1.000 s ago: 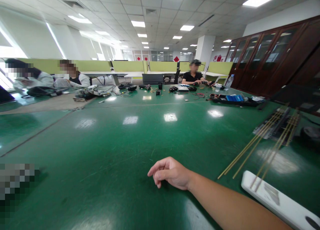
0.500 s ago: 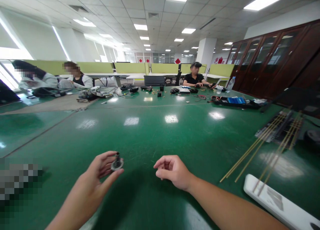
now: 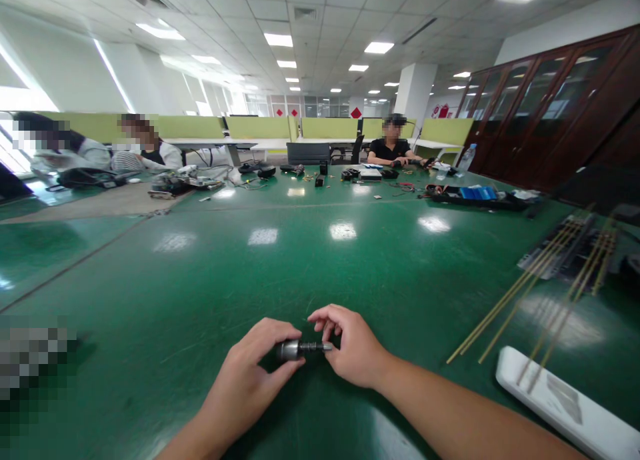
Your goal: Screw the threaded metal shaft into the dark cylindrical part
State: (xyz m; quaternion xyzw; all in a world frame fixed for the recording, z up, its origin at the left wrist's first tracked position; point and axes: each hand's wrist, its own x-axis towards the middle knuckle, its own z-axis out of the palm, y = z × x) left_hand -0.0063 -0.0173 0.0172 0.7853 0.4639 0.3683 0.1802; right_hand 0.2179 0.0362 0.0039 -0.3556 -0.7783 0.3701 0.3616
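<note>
A small metal part (image 3: 291, 351) lies sideways above the green tabletop, with a grey cylindrical body at its left and a thin dark ribbed shaft pointing right. My left hand (image 3: 253, 370) is closed around the cylindrical body, thumb below and fingers above. At the shaft's light-coloured tip is my right hand (image 3: 353, 350), its thumb against the tip and its fingers curled above. The index finger of that hand stretches leftward over the shaft. How firmly the right hand grips the tip is hard to make out.
Thin yellowish rods (image 3: 520, 283) lie at the right, some over a white elongated object (image 3: 560, 400). A pixelated object (image 3: 30, 360) sits at the left edge. Across the green table (image 3: 240, 267) are a black tray (image 3: 445, 197), electronics and a person (image 3: 395, 147); two more people sit at the far left.
My left hand has moved right and turned the metal part from upright to sideways, bringing its shaft to my right hand. The right hand has stayed nearly in place. The camera view has tilted slightly.
</note>
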